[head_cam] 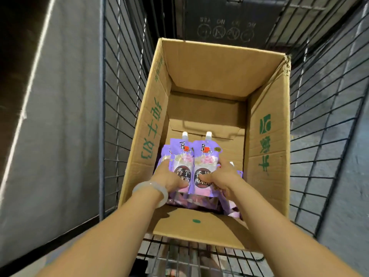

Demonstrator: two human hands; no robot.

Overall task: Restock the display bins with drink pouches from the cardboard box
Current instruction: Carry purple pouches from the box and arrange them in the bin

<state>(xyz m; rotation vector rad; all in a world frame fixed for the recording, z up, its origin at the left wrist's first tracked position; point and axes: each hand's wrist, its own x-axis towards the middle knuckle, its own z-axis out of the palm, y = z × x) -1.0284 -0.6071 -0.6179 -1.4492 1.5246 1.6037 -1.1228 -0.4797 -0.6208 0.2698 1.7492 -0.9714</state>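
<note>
An open cardboard box (pixel 265 136) with green print stands in a wire cart. Inside, at its near end, lie purple drink pouches with white caps. My left hand (pixel 169 179), with a pale bangle on the wrist, grips the left pouch (pixel 180 156) of an upright pair. My right hand (pixel 221 177) grips the right pouch (pixel 205 156) beside it. Both pouches are raised side by side, caps pointing away from me. More purple pouches (pixel 234 210) lie under and beside my hands, partly hidden. The far half of the box floor is bare cardboard.
The black wire cart (pixel 319 136) walls rise close around the box on the left, right and far side. A dark panel with round symbols (pixel 225 31) stands at the cart's far end. Grey floor (pixel 60 116) lies to the left. No display bins are in view.
</note>
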